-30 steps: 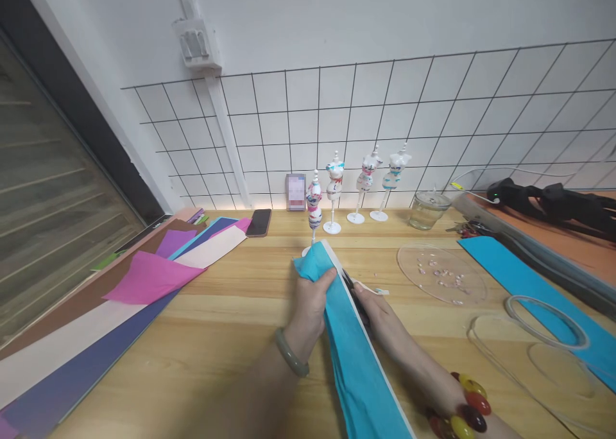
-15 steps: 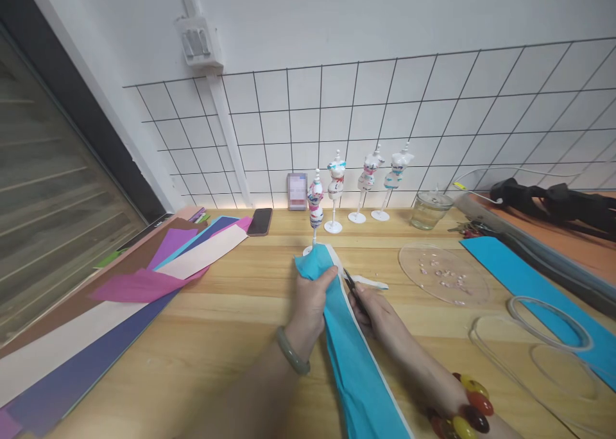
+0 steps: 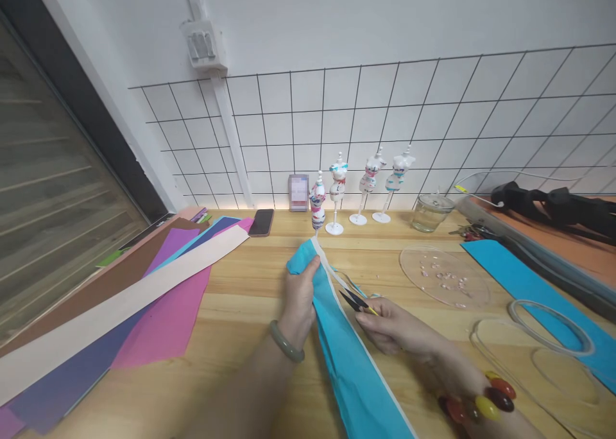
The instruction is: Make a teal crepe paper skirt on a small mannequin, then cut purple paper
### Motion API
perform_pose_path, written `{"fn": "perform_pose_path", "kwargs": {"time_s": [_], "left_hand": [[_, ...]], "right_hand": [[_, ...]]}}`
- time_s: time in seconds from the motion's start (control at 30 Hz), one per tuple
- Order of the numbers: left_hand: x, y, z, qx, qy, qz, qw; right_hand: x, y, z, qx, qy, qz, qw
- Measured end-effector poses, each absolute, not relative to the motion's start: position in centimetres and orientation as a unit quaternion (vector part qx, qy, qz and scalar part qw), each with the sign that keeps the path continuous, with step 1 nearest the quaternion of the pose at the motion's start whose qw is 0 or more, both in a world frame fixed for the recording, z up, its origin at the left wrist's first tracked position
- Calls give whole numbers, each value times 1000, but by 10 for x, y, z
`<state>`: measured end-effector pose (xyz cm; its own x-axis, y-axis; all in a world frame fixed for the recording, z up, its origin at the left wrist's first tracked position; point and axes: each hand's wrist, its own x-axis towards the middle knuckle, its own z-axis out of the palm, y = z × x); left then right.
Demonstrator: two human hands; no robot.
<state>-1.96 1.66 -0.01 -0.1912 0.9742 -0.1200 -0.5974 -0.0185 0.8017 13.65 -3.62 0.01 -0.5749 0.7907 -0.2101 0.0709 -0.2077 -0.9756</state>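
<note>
My left hand (image 3: 299,294) is closed on the far end of a long strip of turquoise tissue paper (image 3: 353,365) with a white edge, holding it just above the wooden table (image 3: 231,355). My right hand (image 3: 391,323) grips small black snips with yellow tips (image 3: 357,301), the blades pointing left at the strip's white edge. A thin white cut-off sliver (image 3: 337,273) curls away from the strip beside the blades. Four small painted mannequin figures (image 3: 356,185) stand on white bases at the back of the table.
Fanned sheets of pink, purple, white and brown paper (image 3: 120,304) lie at the left. A phone (image 3: 261,222) and a small card sit by the wire grid wall. A glass jar (image 3: 428,212), a clear plate with beads (image 3: 443,275), clear rings (image 3: 548,317) and another turquoise sheet (image 3: 520,278) lie at the right.
My right hand has drawn back to the right and the snips now show clear of the strip. The pink sheet at the left has settled flat, and the white sliver has peeled away.
</note>
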Motion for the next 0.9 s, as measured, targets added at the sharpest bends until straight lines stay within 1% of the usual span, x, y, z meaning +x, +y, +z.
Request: {"fn": "perform_pose_path", "kwargs": {"time_s": [0.03,0.07,0.1,0.13,0.2,0.23,0.27,0.37,0.5,0.63,0.8,0.9], "left_hand": [[-19,17,-1,242,389,673,581],[-18,16,-3,243,397,673,575],[-16,15,-5,250,406,669,570],[-13,13,-7,260,417,661,567],[-7,7,-10,291,431,635,571],[-4,4,-12,306,435,623,574],[-1,1,-14,319,438,612,576],[5,-5,-17,354,430,591,583],[9,-8,-15,359,408,570,616],[8,-9,-8,326,378,554,666],[2,-8,0,290,403,533,685],[-4,-4,2,285,378,509,719]], "right_hand": [[141,-37,1,-353,-549,713,256],[144,-37,2,-334,-522,737,270],[146,-36,3,-326,-495,745,307],[146,-34,4,-334,-473,730,363],[143,-28,5,-394,-450,644,478],[140,-25,4,-437,-450,586,513],[138,-22,3,-477,-454,534,530],[133,-17,-2,-543,-472,449,530],[130,-18,-8,-546,-515,409,518],[130,-19,-11,-533,-514,414,529],[134,-17,-10,-533,-498,427,534],[138,-16,-11,-518,-493,441,542]]}}
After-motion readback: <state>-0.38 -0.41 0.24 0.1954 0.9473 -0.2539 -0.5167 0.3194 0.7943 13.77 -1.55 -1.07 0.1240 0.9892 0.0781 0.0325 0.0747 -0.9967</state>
